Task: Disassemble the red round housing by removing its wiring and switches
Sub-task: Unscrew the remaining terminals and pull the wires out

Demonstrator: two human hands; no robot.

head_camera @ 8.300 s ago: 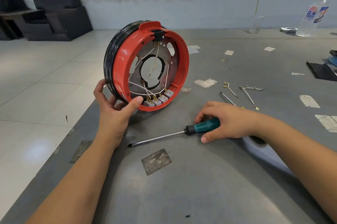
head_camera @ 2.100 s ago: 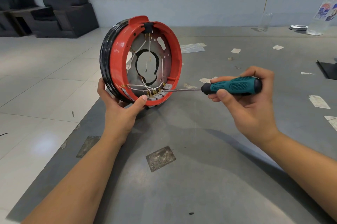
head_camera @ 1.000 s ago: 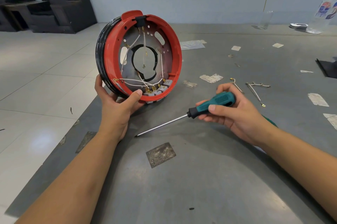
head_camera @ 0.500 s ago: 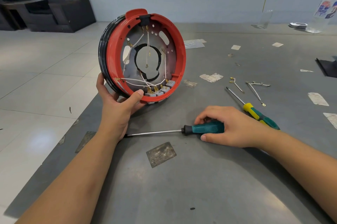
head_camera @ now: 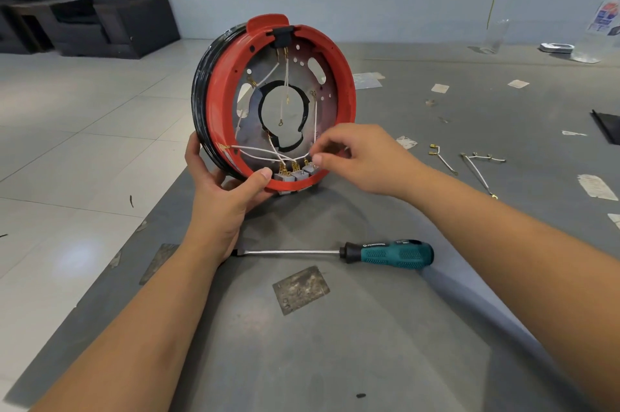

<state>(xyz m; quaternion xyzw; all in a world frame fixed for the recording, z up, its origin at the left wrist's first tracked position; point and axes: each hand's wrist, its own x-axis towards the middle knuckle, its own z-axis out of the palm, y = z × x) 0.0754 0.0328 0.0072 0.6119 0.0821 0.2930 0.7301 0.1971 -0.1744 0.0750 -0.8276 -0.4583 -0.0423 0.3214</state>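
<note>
The red round housing (head_camera: 218, 102) stands on edge at the grey table's left side, its open face toward me. My left hand (head_camera: 223, 190) grips its lower rim, thumb on the red lip. Inside, white wires (head_camera: 265, 151) run to a row of grey switches (head_camera: 295, 175) with brass terminals at the bottom. My right hand (head_camera: 355, 159) reaches into the lower right of the housing, thumb and fingertips pinching a white wire just above the switches. The teal-handled flat screwdriver (head_camera: 385, 253) lies loose on the table in front of me.
Removed white wires with brass ends (head_camera: 476, 166) lie on the table (head_camera: 369, 344) to the right, among paper scraps. A plastic bottle (head_camera: 600, 28) stands at the far right. Black armchairs (head_camera: 114, 5) stand on the tiled floor at the back left.
My right hand let go of the screwdriver, which now lies on the table, and moved up into the housing to pinch a wire. My left hand still holds the rim.
</note>
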